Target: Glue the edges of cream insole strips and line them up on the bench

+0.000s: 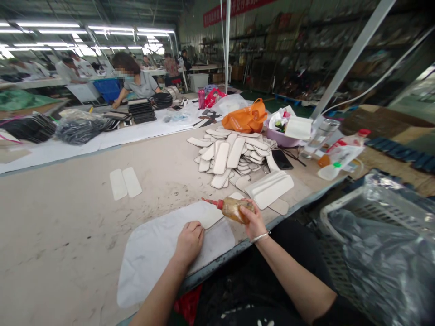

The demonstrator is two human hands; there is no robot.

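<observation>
My right hand is wrapped round a squeeze bottle of amber liquid, probably glue. Its red nozzle points left, above a white oblong pad. My left hand has its fingers curled together on the left end of that pad, holding it down on a white sheet. Two white pads lie side by side farther left. A heap of dark-edged oblong pads spreads beyond my hands, with a neat stack of white pads at its near right.
An orange bag, a purple basin, a phone and bottles stand or lie at the right. A plastic-lined crate is beside the table. Across it, a co-worker bends near stacked black pieces.
</observation>
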